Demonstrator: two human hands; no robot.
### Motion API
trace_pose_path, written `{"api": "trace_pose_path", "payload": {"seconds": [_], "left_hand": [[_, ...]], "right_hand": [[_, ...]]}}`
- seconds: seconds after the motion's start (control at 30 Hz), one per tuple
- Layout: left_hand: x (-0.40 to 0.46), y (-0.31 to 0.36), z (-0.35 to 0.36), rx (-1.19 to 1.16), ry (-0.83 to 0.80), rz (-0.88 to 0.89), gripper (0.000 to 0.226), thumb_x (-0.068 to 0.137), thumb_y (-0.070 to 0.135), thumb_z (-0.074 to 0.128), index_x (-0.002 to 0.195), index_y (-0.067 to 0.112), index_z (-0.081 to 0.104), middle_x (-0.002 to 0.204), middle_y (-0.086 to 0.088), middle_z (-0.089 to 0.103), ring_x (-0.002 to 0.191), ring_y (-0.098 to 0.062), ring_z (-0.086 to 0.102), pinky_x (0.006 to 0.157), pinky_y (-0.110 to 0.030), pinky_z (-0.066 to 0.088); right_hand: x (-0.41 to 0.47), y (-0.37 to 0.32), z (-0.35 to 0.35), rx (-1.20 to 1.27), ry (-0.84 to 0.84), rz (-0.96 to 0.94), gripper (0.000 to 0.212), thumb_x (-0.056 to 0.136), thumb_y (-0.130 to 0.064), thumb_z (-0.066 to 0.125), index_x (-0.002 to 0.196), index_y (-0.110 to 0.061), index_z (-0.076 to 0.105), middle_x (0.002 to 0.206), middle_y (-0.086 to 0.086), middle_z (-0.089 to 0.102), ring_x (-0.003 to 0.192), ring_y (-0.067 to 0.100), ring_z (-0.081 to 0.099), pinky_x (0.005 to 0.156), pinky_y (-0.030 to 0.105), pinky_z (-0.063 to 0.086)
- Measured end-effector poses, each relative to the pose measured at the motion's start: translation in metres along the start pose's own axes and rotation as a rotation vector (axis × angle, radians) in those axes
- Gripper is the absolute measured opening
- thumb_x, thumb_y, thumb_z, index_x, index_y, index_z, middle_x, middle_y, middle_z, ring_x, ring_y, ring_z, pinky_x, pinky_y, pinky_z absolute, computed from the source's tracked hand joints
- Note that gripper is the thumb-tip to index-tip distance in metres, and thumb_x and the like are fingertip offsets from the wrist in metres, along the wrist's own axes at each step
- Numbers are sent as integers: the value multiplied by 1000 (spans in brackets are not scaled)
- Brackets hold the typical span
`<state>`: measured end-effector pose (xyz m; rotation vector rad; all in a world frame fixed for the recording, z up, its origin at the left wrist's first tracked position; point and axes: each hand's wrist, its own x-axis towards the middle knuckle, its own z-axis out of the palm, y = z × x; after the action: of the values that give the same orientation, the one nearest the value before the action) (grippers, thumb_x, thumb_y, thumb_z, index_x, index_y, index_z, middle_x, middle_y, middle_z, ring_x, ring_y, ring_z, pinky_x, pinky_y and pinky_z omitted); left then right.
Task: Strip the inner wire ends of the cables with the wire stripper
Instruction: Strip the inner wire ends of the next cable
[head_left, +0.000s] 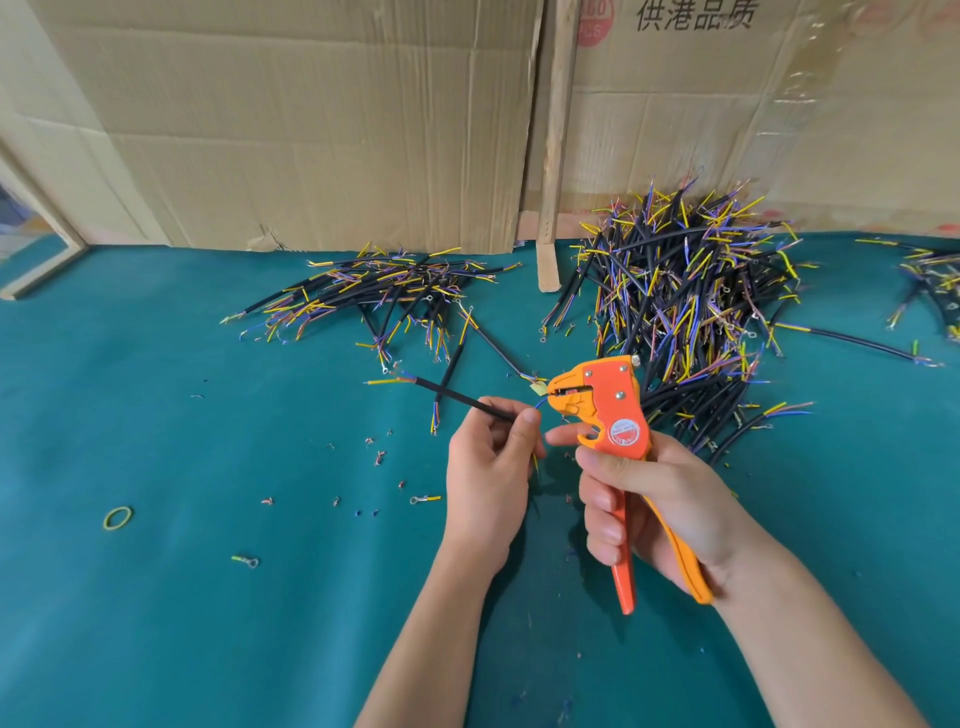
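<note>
Head view. A bench (156, 415) covered in teal cloth stood against a wall of flattened cardboard sheets (311, 130), with a wooden strip (556, 156) leaning between two of them. One sheet at upper right carried printed characters.

Three groups of cut cables lay on the bench. A flat, loose pile (384, 291) lay left of centre near the cardboard. A larger, taller heap (685, 296) lay right of centre, just beyond the hands. A few more cables (930, 280) showed at the right edge. Each cable had a black jacket with yellow, blue and purple inner wires at its ends.

The left hand (488, 467) pinched a single black cable (457, 397) between thumb and fingers. The cable ran up and to the left from that grip, its far end fanned into coloured wires above the cloth. At the near end, a blue inner wire (540, 402) curved toward the head of the wire stripper (602, 410).

The right hand (649, 499) was wrapped round both handles of the orange-and-yellow wire stripper, with the index finger extended toward the left thumb. The stripper head pointed left; whether the blue wire was seated in it could not be told.

Small insulation scraps (379, 457), a yellow-green rubber band (118, 518) and a loose ring terminal (248, 561) lay on the cloth to the left.
</note>
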<state>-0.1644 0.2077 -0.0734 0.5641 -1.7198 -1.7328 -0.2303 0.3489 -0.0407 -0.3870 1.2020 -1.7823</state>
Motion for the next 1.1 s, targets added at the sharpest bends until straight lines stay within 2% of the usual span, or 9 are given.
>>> {"api": "trace_pose_path", "payload": {"seconds": [0.1, 0.17, 0.3, 0.37, 0.57, 0.67, 0.83, 0.97, 1.1], "left_hand": [[0, -1, -1, -26, -41, 12, 10, 102, 16, 58, 96, 10, 53, 62, 1, 58, 55, -18, 39, 52, -29, 32], [-1, -1, -1, -21, -76, 6, 9, 103, 16, 55, 97, 10, 50, 64, 1, 59, 55, -17, 38, 52, -27, 33], [1, 0, -4, -120, -140, -65, 10, 104, 7, 48, 103, 13, 56, 69, -1, 59, 55, -12, 42, 53, -17, 37], [2, 2, -6, -155, -144, -104, 18, 103, 4, 45, 104, 14, 60, 72, -1, 61, 56, -11, 43, 52, -17, 36], [1, 5, -7, -235, -137, -129, 15, 101, 5, 53, 99, 12, 66, 78, -5, 66, 60, -13, 46, 61, -26, 36], [2, 6, -10, -312, -145, -140, 13, 98, 4, 58, 99, 9, 70, 80, -9, 68, 58, -13, 46, 57, -22, 36], [1, 8, -8, -361, -122, -159, 10, 87, 4, 70, 87, 10, 78, 75, -12, 68, 55, -14, 51, 51, -20, 39], [1, 8, -7, -327, -88, -147, 6, 86, 3, 72, 84, 8, 75, 63, -9, 63, 49, -14, 54, 45, -20, 42], [1, 9, -7, -350, -83, -150, 5, 86, 2, 72, 84, 6, 74, 65, -11, 64, 51, -17, 60, 46, -21, 45]], "right_hand": [[4, 1, 0, -6, 93, -31, 44, 80, -19, 73, 121, -4, 68, 57, 4, 34, 35, 15, 33, 38, 22, 33], [3, -1, -1, 1, 128, -19, 49, 76, -21, 74, 121, -4, 68, 57, 6, 40, 36, 16, 36, 37, 23, 34], [0, -5, -8, 56, 111, -60, 52, 75, -5, 77, 123, 6, 64, 71, 20, 57, 52, 30, 53, 49, 38, 48], [0, -7, -9, 55, 95, -81, 51, 75, -7, 72, 122, 10, 62, 80, 25, 62, 60, 34, 59, 57, 42, 53], [-2, -10, -13, 70, 116, -132, 44, 72, -6, 74, 112, 8, 65, 100, 33, 69, 66, 33, 63, 62, 40, 57], [-3, -13, -15, 86, 105, -173, 48, 68, -11, 76, 112, 6, 64, 106, 35, 69, 67, 32, 63, 64, 39, 58], [-3, -9, -7, 40, 40, -169, 36, 73, -6, 70, 107, 4, 64, 107, 32, 69, 69, 34, 63, 65, 40, 56], [3, 0, 1, -9, 71, -137, 43, 71, -2, 70, 112, 7, 61, 102, 30, 69, 75, 36, 68, 63, 40, 55], [4, -1, 0, 18, 102, -150, 43, 72, -2, 70, 113, 7, 61, 103, 30, 70, 82, 37, 68, 62, 39, 55]]}}
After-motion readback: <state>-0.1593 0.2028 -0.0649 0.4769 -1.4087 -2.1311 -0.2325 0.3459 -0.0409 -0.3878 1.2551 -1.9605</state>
